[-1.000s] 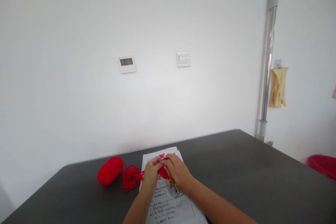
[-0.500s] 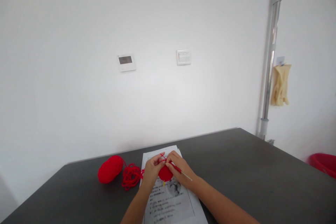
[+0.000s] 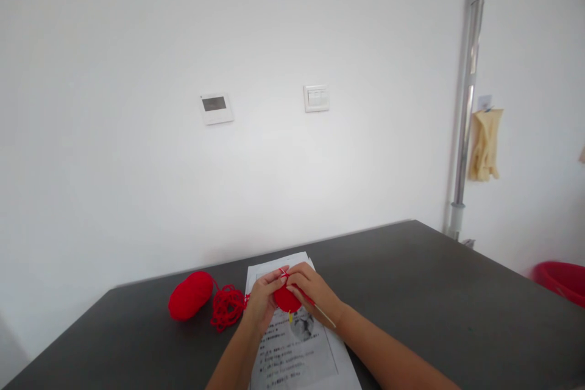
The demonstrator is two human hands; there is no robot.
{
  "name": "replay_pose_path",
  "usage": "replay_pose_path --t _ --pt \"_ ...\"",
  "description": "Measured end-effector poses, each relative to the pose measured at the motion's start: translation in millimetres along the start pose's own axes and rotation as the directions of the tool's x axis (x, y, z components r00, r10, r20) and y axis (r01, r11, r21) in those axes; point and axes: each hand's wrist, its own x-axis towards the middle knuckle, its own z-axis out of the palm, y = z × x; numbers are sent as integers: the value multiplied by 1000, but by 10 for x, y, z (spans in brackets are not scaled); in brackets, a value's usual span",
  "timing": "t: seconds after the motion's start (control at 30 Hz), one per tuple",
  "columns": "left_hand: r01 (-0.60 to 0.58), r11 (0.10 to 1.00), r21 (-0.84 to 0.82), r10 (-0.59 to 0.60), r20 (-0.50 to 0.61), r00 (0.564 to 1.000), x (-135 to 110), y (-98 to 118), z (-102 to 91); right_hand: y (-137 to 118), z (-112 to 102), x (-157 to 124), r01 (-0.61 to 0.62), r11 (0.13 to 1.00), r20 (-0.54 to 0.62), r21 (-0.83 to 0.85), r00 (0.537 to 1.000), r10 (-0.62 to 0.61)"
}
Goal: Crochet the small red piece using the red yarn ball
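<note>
The red crochet piece (image 3: 286,299) looks rounded, a yellow bit below.

We take this for a room in a home: on the table (image 3: 388,292) we see red yarn (image 3: 190,296), on the white wall (image 3: 137,195) behind the table a screen panel (image 3: 216,116) and light switch (image 3: 316,99), and beyond the table's right edge a pole (image 3: 465,134), what look like hanging gloves (image 3: 485,145) and a red tub (image 3: 561,283).
</note>
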Motion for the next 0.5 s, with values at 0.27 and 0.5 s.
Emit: replay_pose_path --t 0.27,0.5 --pt "-24 1000 -16 24 -16 1000 -13 11 27 -45 11 2 10 995 26 -98 1000 -8" --pt "-119 992 37 121 -61 991 27 -31 -5 -8 -12 3 -4 996 46 -89 999 9"
